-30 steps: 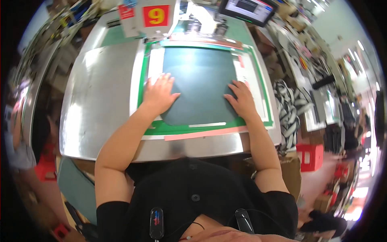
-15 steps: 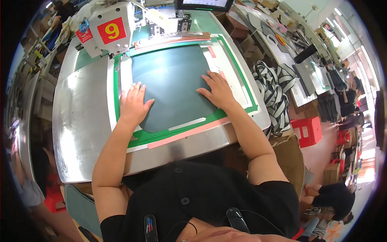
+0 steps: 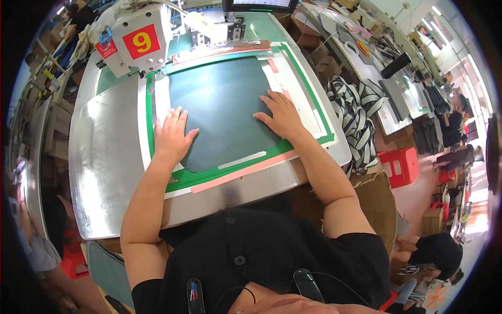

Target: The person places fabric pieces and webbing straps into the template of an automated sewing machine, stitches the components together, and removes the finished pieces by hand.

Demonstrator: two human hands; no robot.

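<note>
A dark grey-green sheet (image 3: 225, 104) with rounded lower corners lies flat on the machine's metal table. Around it runs a white template frame (image 3: 300, 107) edged with green tape (image 3: 180, 183). On the sheet's left edge my left hand (image 3: 173, 133) rests palm down, its fingers stretched out. My right hand (image 3: 281, 116) presses flat over the right edge, thumb on the sheet and fingers spread, partly on the frame. Both hands are open and grip nothing. The sheet's far edge meets a brown and green clamp bar (image 3: 222, 52).
A white machine head (image 3: 140, 39) marked 9 overhangs the far left of the steel table (image 3: 104, 167). A screen (image 3: 261, 5) stands at the back. Right of the table hang black-and-white strips (image 3: 358, 115), near a red stool (image 3: 398, 166). Other people work around the room.
My hands and the sheet keep their places on the table. The whole view has shifted very slightly.
</note>
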